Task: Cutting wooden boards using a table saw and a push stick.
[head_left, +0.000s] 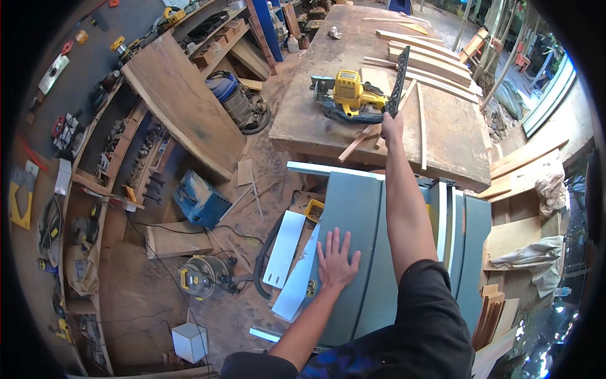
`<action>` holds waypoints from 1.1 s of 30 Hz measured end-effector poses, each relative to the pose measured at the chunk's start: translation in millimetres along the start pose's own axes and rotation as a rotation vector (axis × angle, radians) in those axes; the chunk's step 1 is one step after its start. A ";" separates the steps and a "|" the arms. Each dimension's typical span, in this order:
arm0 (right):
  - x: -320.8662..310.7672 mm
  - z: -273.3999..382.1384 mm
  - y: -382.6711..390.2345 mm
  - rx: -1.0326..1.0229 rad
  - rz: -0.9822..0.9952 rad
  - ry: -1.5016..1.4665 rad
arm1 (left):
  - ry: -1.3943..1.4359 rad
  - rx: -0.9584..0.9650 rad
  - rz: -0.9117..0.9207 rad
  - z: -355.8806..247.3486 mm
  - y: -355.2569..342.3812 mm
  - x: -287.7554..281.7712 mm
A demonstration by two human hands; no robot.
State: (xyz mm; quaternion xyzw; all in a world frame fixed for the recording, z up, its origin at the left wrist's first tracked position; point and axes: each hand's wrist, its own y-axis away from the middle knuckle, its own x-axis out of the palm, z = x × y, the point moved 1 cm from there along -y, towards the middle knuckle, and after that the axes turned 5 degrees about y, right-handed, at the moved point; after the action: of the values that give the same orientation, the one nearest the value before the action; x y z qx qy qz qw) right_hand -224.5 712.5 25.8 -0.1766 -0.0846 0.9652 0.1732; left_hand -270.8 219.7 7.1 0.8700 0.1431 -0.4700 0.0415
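Note:
My left hand (pixel 338 264) lies with fingers spread on the grey-green top of a table saw (pixel 353 208). Stretched far forward, my right hand (pixel 392 126) is closed around the lower end of a long black piece with a row of slots (pixel 398 81), which stands upright, tilted slightly right. Just left of that hand, a yellow and black power saw (pixel 351 95) rests on a big wooden workbench (pixel 303 120). Thin wood strips (pixel 361 143) lie on the bench below the saw. The saw's contact with the black piece cannot be made out.
Several long wood strips (pixel 435 60) lie across the bench's far right. White boards (pixel 283 249) lean beside the table saw's left edge. On the floor stand a shop vacuum (pixel 205 276), a blue case (pixel 201 199) and another vacuum (pixel 237 101). A wide wood slab (pixel 180 101) leans left.

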 end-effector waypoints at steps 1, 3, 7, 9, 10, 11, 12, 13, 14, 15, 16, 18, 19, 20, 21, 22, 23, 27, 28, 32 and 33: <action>22.2 9.7 12.1 -0.012 0.077 -0.072 | -0.011 -0.026 0.003 9.4 1.9 -2.1; 34.9 14.1 10.7 -0.143 -0.039 0.056 | 0.005 -0.017 0.031 6.9 -2.6 -1.3; 77.5 55.3 70.1 0.119 0.183 -0.079 | -0.042 -0.059 0.041 19.3 2.0 -9.4; 89.7 65.5 80.4 0.134 0.249 -0.130 | -0.047 -0.033 0.046 12.6 -4.3 -6.7; 89.7 64.5 77.0 0.071 0.200 -0.113 | -0.051 -0.009 0.067 6.3 -8.2 -4.1; 88.7 64.7 72.4 0.007 0.152 -0.095 | -0.056 0.014 0.086 -0.9 -11.7 -1.1; 108.5 108.1 138.9 0.237 0.352 -0.227 | -0.108 -0.072 0.074 25.6 -0.1 -10.6; 105.4 106.5 135.0 0.230 0.344 -0.226 | -0.094 -0.058 0.066 21.4 -0.9 -10.7; 100.2 96.6 124.5 0.130 0.320 -0.151 | -0.074 -0.034 0.063 15.0 -3.5 -7.9; 93.0 86.4 112.1 0.031 0.295 -0.074 | -0.062 -0.014 0.065 9.3 -5.2 -5.9; 86.9 81.9 112.4 -0.072 0.213 0.007 | -0.082 -0.029 0.074 11.4 -4.9 -5.7; 73.6 77.9 103.3 0.053 0.210 0.032 | -0.106 -0.051 0.085 16.7 -1.4 -6.6; 65.2 73.5 97.2 0.177 0.201 0.062 | -0.090 -0.053 0.059 18.3 0.9 -7.8; 53.4 62.8 80.2 0.230 0.184 0.095 | -0.066 -0.043 0.033 15.2 -1.2 -7.1; 41.9 53.5 62.8 0.284 0.167 0.127 | -0.060 -0.033 0.033 12.7 -3.5 -6.6; 31.7 48.3 49.8 0.347 0.203 0.164 | -0.070 -0.032 0.048 10.5 -4.3 -6.0; 26.4 43.5 44.6 0.346 0.197 0.168 | -0.081 -0.030 0.063 8.4 -4.7 -5.9; 33.0 59.6 59.6 0.525 0.339 -0.112 | -0.088 -0.083 0.078 16.4 -0.1 -12.4; 34.7 60.1 53.7 0.546 0.337 -0.170 | -0.081 -0.078 0.079 15.2 -1.0 -12.7; 45.8 51.5 10.0 0.659 0.256 -0.274 | -0.065 -0.031 0.079 7.3 -4.9 -7.2; 49.8 48.8 4.7 0.659 0.260 -0.276 | -0.067 -0.033 0.077 6.4 -6.4 -5.0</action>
State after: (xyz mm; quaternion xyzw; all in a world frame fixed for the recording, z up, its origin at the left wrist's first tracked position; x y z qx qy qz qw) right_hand -287.7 721.2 54.4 0.0109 0.2311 0.9693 0.0839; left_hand -280.3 223.4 8.1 0.8578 0.1159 -0.4945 0.0787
